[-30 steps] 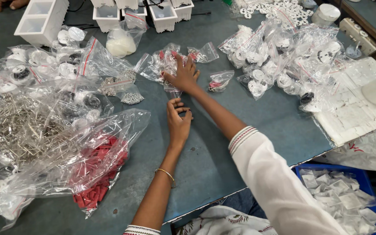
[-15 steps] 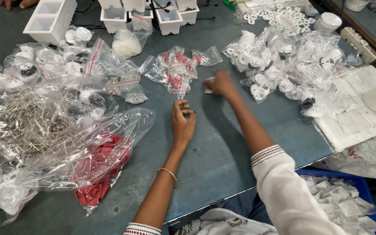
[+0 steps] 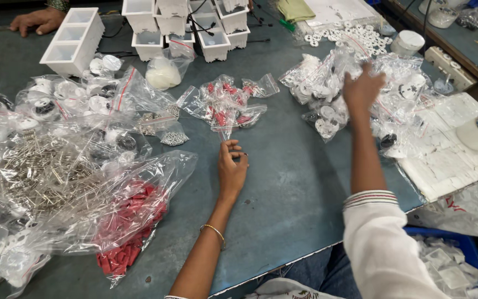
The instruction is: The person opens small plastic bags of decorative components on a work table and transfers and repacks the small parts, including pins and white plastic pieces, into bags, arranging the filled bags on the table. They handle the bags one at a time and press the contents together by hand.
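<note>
- Left hand [image 3: 232, 169] rests on the grey table [image 3: 294, 182], fingers pinched on something small (too tiny to name).
- Right hand [image 3: 362, 88] reaches far right, spread loose over clear bags of white parts [image 3: 319, 88].

Left hand [image 3: 232, 169] fingertips pinching small dark part just below bag of red parts [image 3: 225, 105]; right hand [image 3: 362, 88] fingers over bags of white parts [image 3: 319, 88].

The left hand [image 3: 232, 169] rests with fingers curled together, while the right hand [image 3: 362, 88] reaches forward, raised and loosely open.

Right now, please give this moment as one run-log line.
left hand: pinches small part, resting on table | right hand: over clear bags of white parts
</note>
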Motion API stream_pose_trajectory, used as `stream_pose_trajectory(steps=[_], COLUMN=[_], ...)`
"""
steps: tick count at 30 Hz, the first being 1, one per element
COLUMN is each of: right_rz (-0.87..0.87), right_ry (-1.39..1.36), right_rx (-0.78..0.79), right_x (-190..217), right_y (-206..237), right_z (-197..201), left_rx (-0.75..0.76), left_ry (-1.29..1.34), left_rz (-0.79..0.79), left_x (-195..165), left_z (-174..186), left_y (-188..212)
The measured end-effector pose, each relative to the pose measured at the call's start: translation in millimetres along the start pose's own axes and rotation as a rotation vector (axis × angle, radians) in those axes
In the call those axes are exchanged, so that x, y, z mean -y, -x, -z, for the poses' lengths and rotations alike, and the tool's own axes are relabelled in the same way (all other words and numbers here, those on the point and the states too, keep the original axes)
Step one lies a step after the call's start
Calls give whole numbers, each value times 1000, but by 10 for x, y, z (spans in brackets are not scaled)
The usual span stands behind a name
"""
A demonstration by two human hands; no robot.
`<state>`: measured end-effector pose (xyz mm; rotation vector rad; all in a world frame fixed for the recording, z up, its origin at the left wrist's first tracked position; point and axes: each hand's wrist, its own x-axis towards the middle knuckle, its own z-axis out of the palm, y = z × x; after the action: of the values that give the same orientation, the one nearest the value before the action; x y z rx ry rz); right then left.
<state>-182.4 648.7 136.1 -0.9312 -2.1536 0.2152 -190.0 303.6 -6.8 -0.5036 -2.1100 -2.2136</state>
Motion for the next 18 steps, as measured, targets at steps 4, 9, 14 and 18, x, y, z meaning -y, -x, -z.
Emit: stream_pose_trajectory(steps=[4, 9, 14, 18], right_rz=[-41, 92, 336, 393], right_ry=[70, -89, 9, -479], right_rx=[133, 48, -234, 40], right_x=[-577, -776, -423, 199], right_y=[-73, -156, -264, -341], right_z=[-113, -207, -63, 134], left_rx=[-10, -16, -13, -16], left_ry=[-17, -44, -57, -71], left_rz=[6, -1, -9, -18], left_x=[6, 36, 39, 43], left_z=[-14, -15, -16, -23], left_y=[9, 9, -4, -3])
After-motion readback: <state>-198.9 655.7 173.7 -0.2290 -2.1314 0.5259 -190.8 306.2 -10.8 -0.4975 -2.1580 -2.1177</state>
